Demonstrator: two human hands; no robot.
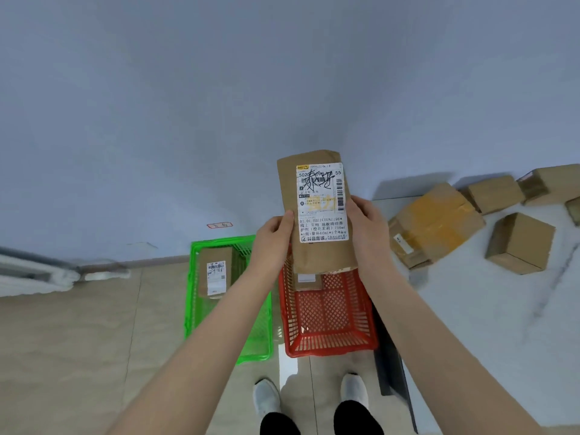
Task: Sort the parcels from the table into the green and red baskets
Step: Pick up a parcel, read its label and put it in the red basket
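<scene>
Soft, even indoor light, faint shadows, mild blur overall, and wide-angle bending toward the edges.

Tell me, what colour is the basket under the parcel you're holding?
Red, seen clearly in the head view.

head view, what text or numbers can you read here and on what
"55": top right of the label on the held parcel.
"750ml" and "60ml": lower on that label.
Handwriting across its top: unreadable.
Sticker on the second parcel in the green basket: too blurred.
Red-framed wall sign: too blurred.
</scene>
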